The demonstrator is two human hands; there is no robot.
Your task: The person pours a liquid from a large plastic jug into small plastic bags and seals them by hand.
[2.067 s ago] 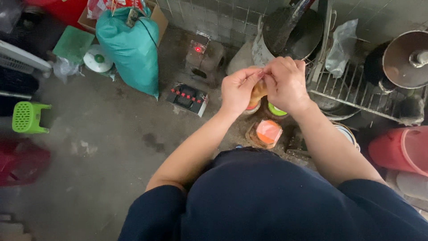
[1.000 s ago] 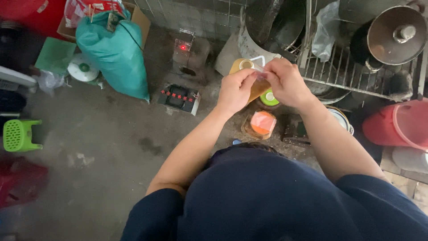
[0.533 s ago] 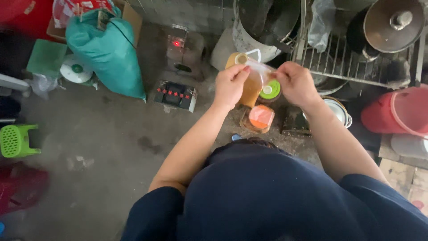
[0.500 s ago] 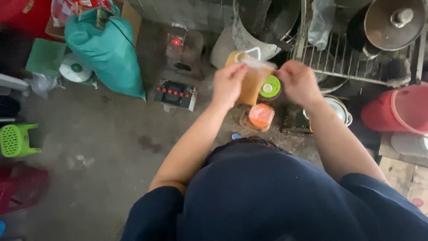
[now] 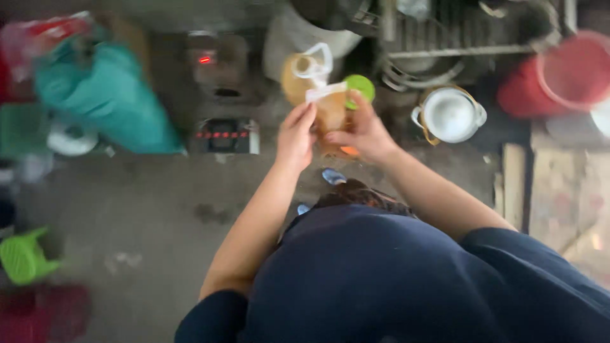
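Observation:
I hold a clear plastic bag [image 5: 332, 109] of amber-brown contents in front of me, above the floor. My left hand [image 5: 296, 134] pinches its left edge near the top. My right hand [image 5: 363, 132] grips its right side and lower part. Just behind the bag on the floor stand a large amber bottle with a white handle [image 5: 298, 76] and a container with a green lid [image 5: 360, 87]. An orange-lidded container [image 5: 349, 151] peeks out beneath my right hand.
A white lidded pot [image 5: 450, 114] sits to the right, a red basin [image 5: 559, 76] beyond it, a wire dish rack [image 5: 445, 44] behind. A small cooker with red lights [image 5: 222, 134], a teal sack [image 5: 101, 95] and a green stool [image 5: 24, 257] lie to the left on the concrete floor.
My hands came apart from a clasp around the bag and now hold it by its sides. The view shifted and blurred, and the bag sits lower in front of the bottle.

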